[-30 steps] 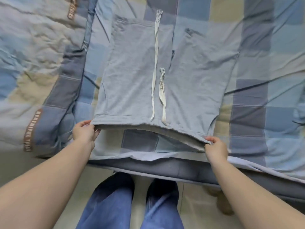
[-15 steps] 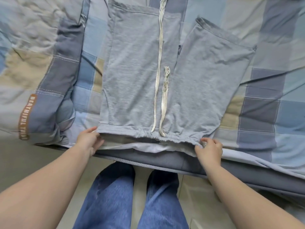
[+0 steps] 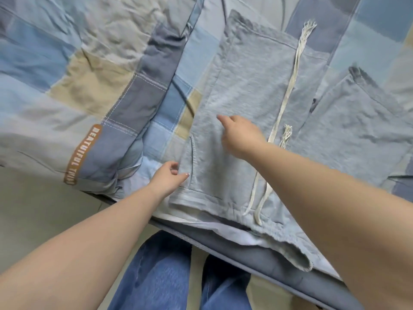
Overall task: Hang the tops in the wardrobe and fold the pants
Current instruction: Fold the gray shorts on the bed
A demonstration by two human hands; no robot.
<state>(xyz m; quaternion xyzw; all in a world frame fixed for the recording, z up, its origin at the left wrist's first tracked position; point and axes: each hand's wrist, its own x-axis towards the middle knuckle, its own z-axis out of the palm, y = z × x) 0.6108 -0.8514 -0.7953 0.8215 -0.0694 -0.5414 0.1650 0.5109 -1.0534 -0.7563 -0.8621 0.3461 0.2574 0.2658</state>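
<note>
Light grey drawstring pants (image 3: 250,90) lie flat on the bed, waistband (image 3: 225,211) at the near edge and both short legs pointing away. Two white drawstrings (image 3: 283,104) trail up the middle. My left hand (image 3: 168,179) is at the pants' left side by the pocket opening, thumb on the fabric and fingers loosely curled beside it. My right hand (image 3: 240,134) reaches across onto the left leg, forefinger stretched toward the left, and is blurred. Neither hand holds anything.
A blue, grey and tan checked bedsheet (image 3: 368,27) covers the bed, with a matching quilt (image 3: 73,70) bunched at the left. The mattress edge (image 3: 263,262) runs diagonally in front of my jeans-clad legs (image 3: 161,276). Beige floor (image 3: 33,209) shows at the left.
Both hands let go of the waistband corners. The pants now lie flat on the bed. My right hand crossed over onto the left leg; my left moved up to the side edge.
</note>
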